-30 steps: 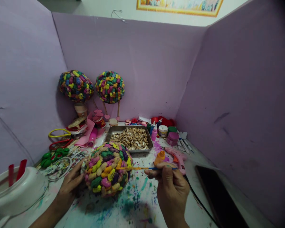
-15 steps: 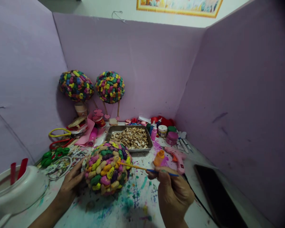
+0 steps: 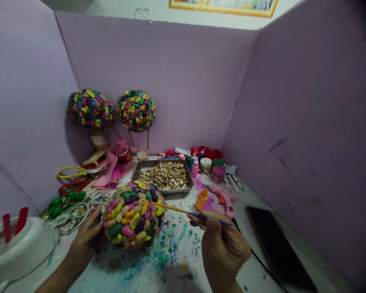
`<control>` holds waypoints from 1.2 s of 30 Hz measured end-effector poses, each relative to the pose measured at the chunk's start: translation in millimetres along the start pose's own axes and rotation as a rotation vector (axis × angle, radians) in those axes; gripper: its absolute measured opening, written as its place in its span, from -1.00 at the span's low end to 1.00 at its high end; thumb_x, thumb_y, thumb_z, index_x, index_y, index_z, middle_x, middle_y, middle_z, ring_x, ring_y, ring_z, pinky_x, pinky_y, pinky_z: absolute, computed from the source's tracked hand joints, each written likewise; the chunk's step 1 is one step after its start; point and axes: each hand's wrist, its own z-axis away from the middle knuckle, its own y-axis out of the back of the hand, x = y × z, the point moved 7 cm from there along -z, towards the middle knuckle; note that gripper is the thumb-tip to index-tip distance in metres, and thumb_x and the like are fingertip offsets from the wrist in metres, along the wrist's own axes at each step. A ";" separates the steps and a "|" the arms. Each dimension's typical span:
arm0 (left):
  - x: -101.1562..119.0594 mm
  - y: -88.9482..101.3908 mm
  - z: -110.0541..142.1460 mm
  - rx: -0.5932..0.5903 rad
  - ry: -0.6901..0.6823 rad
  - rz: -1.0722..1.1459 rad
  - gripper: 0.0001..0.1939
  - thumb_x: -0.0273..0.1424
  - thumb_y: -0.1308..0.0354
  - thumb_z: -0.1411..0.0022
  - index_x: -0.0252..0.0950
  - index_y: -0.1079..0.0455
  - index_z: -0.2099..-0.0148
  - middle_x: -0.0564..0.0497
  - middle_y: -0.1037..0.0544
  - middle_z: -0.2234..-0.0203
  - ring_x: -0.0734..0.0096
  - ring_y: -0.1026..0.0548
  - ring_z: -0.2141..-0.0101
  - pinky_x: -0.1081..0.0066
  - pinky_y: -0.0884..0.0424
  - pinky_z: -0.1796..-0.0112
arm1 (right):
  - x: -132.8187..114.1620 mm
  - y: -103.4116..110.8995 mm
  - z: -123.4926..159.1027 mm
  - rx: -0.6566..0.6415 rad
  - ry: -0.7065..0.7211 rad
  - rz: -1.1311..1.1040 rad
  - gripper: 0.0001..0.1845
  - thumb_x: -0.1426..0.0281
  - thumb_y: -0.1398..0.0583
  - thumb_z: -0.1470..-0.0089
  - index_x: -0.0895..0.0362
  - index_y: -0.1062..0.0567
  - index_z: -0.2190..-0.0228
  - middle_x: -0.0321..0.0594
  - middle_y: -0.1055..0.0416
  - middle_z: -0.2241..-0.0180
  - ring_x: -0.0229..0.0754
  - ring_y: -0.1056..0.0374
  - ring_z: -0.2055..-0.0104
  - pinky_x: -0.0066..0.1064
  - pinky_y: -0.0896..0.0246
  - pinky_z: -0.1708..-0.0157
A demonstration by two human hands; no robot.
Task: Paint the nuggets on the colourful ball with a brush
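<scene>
A ball covered in painted shells (image 3: pixel 131 214), in pink, yellow, green, purple and orange, rests on the paint-spattered table (image 3: pixel 171 264). My left hand (image 3: pixel 84 240) cups its left side with fingers spread against it. My right hand (image 3: pixel 222 248) pinches a thin paintbrush (image 3: pixel 183 211) with a yellow and blue handle. The brush tip touches the ball's upper right side.
A metal tray of unpainted shells (image 3: pixel 164 176) sits behind the ball. An orange paint bottle (image 3: pixel 201 200), a pink glue gun (image 3: pixel 224 198), and paint jars (image 3: pixel 212 169) lie to the right. Two finished shell balls on sticks (image 3: pixel 112 110) stand at the back. A white container (image 3: pixel 21 248) and scissors (image 3: pixel 70 183) are at left, a dark tablet (image 3: pixel 277 252) at right. Purple partitions (image 3: pixel 293 106) enclose the desk.
The brush has tilted so its tip points up-left onto the ball, and my right hand has dropped lower and slightly right. The view shifted a little left.
</scene>
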 end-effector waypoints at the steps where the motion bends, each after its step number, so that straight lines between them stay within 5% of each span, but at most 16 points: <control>1: -0.8 1.0 0.0 0.012 0.012 0.011 -0.36 -0.19 -0.49 0.27 -0.08 -0.54 0.03 0.03 -0.51 -0.11 -0.14 -0.27 -0.23 0.19 -0.40 -0.10 | -0.4 -1.4 -0.5 -0.010 -0.003 -0.011 -0.84 0.46 -0.21 -0.17 0.04 -0.62 0.32 -0.31 -0.60 0.48 -0.22 -0.54 0.51 -0.44 -0.46 0.49; 8: 7.3 -6.3 5.3 0.036 0.018 -0.010 -0.40 -0.21 -0.48 0.32 -0.08 -0.55 0.10 0.06 -0.56 -0.05 -0.17 -0.29 -0.22 0.15 -0.44 -0.08 | -12.7 -14.7 -4.1 -0.116 -0.006 -0.096 -0.82 0.44 -0.19 -0.20 0.02 -0.61 0.34 -0.36 -0.56 0.55 -0.27 -0.50 0.54 -0.49 -0.43 0.51; 16: 4.1 -0.5 -3.4 0.039 0.012 0.001 -0.45 -0.26 -0.39 0.17 -0.06 -0.54 0.02 0.09 -0.56 -0.04 -0.07 -0.31 -0.21 0.17 -0.40 -0.13 | 20.1 1.5 -11.7 0.191 -0.352 -0.268 -0.68 0.14 -0.24 -0.15 0.15 -0.52 0.41 -0.29 -0.54 0.59 -0.19 -0.52 0.57 -0.36 -0.49 0.49; 23: 9.9 -3.1 -4.3 0.004 0.035 -0.008 -0.47 -0.29 -0.40 0.21 -0.06 -0.57 0.07 0.05 -0.60 0.03 -0.06 -0.32 -0.21 0.21 -0.44 -0.09 | 48.0 -32.4 9.0 0.045 -0.621 -0.501 -0.68 0.10 -0.29 -0.07 0.05 -0.54 0.24 -0.18 -0.62 0.24 -0.12 -0.56 0.16 -0.16 -0.47 0.09; 36: 10.8 -2.1 -2.5 0.053 0.046 0.024 -0.43 -0.39 -0.42 0.35 -0.13 -0.58 0.13 0.03 -0.63 0.07 -0.01 -0.49 -0.06 0.31 -0.56 0.09 | 62.0 -58.2 34.7 -0.046 -0.814 -0.624 -0.57 0.00 -0.31 0.01 0.00 -0.52 0.19 -0.13 -0.55 0.03 -0.07 -0.47 -0.02 -0.15 -0.45 0.08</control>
